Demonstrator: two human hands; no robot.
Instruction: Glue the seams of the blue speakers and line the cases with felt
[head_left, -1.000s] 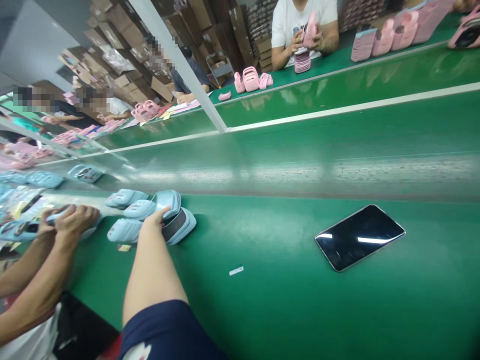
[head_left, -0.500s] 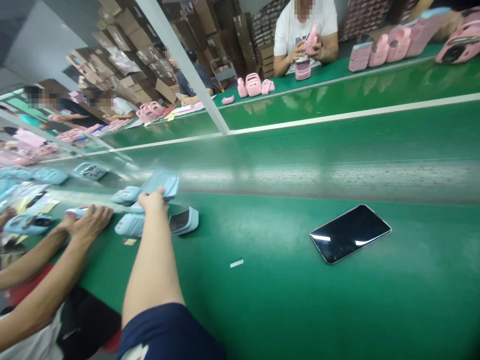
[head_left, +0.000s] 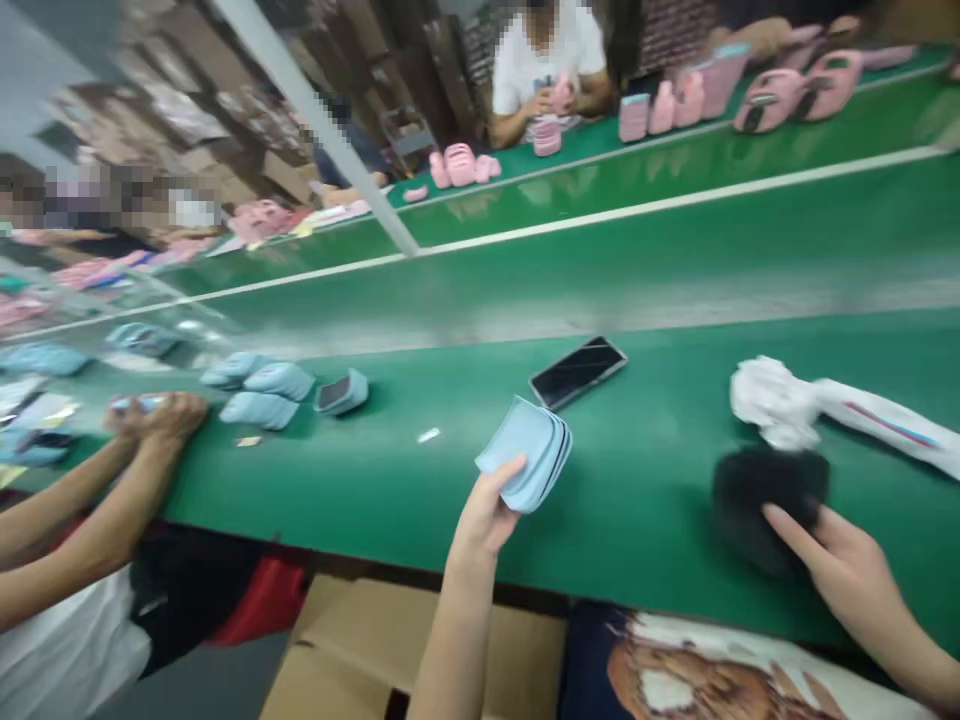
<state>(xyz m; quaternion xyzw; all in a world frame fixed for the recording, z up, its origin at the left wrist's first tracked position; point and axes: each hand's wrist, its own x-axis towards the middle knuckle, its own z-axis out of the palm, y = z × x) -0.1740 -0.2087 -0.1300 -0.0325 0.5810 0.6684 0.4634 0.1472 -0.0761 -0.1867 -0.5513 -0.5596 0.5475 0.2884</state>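
My left hand is closed on a small stack of light-blue curved pieces, thumb on top, held above the green bench. Dark edges show between the layers. Over at the right, my right hand grips a black rounded piece, blurred by motion, its exact kind unclear. Just beyond that lies a crumpled white plastic wrapping joined to a long white strip with a red and blue line. A black-screened phone lies flat behind the blue stack.
Several light-blue pieces and a blue piece with a dark inner face rest on the left. A co-worker's hands work beside them. A cardboard box stands below the bench edge. Pink pieces line the far bench.
My left hand has come back from the left pile toward me with the blue stack. My right hand, the black piece and the white wrapping have entered view as the camera turned right.
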